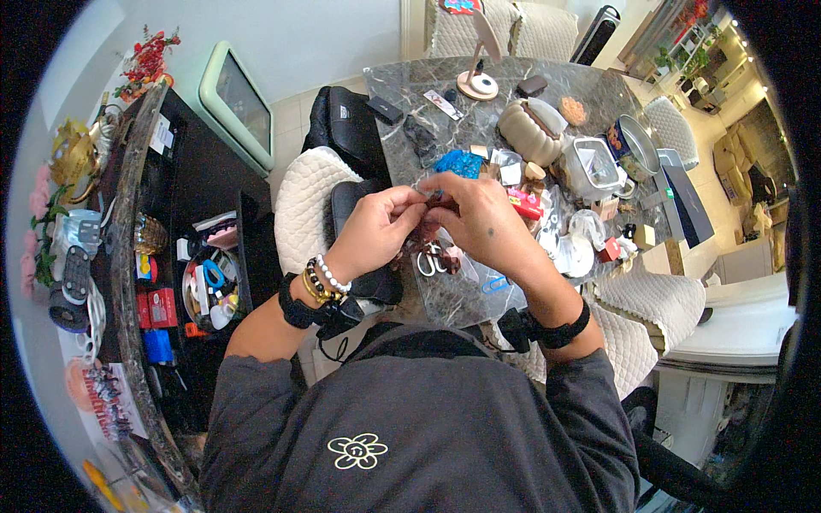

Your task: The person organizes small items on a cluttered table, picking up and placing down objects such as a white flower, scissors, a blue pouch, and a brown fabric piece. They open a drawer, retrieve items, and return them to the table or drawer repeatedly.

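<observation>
My left hand (385, 224) and my right hand (471, 208) meet above the near left part of a dark marble table (462, 301). Fingertips of both pinch a small item between them, too small and too covered to name. Just below the fingers lie white-handled scissors (430, 261) and something dark reddish, partly hidden by the hands. A blue lacy cloth (458, 165) is beyond my right hand. To the right of that hand sits a red box (526, 204), and blue-handled scissors or a like tool (495, 285) lie near the table's front edge.
Farther back stand a round pink mirror (478, 83), a ribbed beige container (529, 131), a clear plastic box (596, 163) and a round tin (632, 147). Plastic bags (574, 247) crowd the right side. Padded chairs (311, 205) flank the table; a dark shelf unit (211, 173) stands at left.
</observation>
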### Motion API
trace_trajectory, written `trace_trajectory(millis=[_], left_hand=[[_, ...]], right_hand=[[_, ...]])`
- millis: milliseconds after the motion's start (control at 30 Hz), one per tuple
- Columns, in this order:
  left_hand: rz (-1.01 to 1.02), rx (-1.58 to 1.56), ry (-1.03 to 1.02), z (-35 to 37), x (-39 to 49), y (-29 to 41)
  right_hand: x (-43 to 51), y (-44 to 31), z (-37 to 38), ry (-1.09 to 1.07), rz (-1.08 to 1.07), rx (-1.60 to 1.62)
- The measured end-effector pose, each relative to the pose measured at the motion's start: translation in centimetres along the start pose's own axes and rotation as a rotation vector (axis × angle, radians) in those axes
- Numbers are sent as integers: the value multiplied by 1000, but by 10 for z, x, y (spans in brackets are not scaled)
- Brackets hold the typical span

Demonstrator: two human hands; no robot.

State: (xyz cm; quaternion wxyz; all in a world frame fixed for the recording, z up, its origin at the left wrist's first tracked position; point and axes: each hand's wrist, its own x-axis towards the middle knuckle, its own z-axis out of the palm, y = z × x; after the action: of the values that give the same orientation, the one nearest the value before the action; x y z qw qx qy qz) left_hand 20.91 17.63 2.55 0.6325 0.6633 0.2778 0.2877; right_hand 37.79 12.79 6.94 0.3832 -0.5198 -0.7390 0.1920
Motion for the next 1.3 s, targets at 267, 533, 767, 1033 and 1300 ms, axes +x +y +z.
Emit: trace_trajectory(millis=[267,533,767,1033,1300], left_hand=[[217,436,37,1,-6,-6],[294,765,-106,-7,-12,-10],[405,933,-207,4,-14,-12],[420,972,-157,5,-17,-7],[374,841,-138,-6,-18,-17]], right_hand=[[-9,14,-2,-72,12,-105],[-25,19,-9,-222,160,-27],[-20,25,-2,-623,322,261],[-28,41,11,-604,244,279],[-40,46,6,-685,490,1121]])
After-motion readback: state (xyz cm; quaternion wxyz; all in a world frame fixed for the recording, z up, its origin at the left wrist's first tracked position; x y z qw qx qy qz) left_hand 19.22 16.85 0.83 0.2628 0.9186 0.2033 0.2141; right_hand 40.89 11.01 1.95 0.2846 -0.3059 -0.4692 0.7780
